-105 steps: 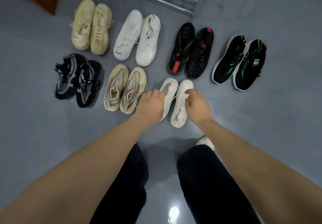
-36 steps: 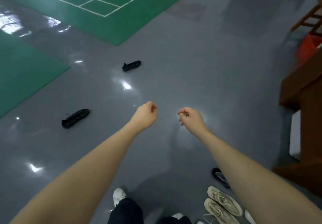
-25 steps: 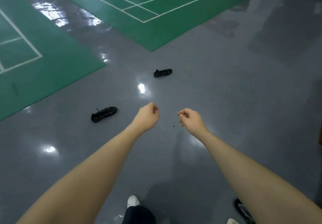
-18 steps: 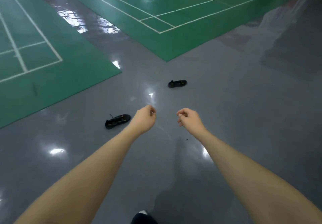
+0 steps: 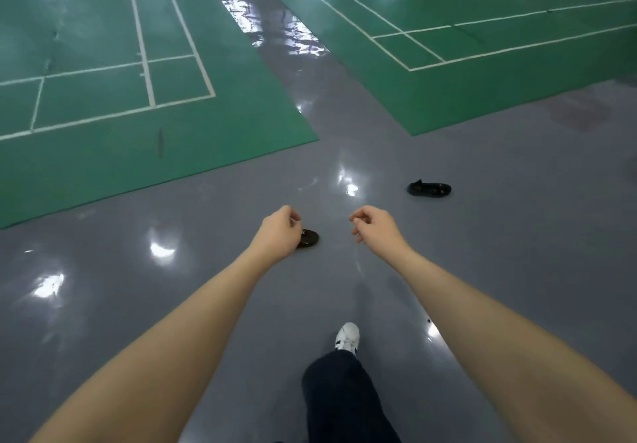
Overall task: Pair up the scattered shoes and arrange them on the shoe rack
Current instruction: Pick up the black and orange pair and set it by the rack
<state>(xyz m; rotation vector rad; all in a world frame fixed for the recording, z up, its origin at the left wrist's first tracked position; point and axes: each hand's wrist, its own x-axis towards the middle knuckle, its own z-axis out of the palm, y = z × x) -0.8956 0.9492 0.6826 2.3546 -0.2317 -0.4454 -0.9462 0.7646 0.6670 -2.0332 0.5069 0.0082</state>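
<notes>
Two black shoes lie apart on the glossy grey floor. The far black shoe (image 5: 429,189) rests on its sole at the centre right. The near black shoe (image 5: 308,237) is mostly hidden behind my left hand (image 5: 278,235), which hangs in front of it with fingers loosely curled and nothing in them. My right hand (image 5: 374,229) is held out level with the left one, fingers also curled in, holding nothing. Neither hand touches a shoe. The shoe rack and the paired shoes are out of view.
Green court mats with white lines cover the floor at the left (image 5: 103,97) and at the upper right (image 5: 482,46), with a grey aisle between them. My dark trouser leg and white sneaker (image 5: 348,335) step forward at the bottom centre.
I have turned away from the paired shoes and walked toward the two black shoes. They now sit closer and further right in view; the near one has slipped behind my left hand.
</notes>
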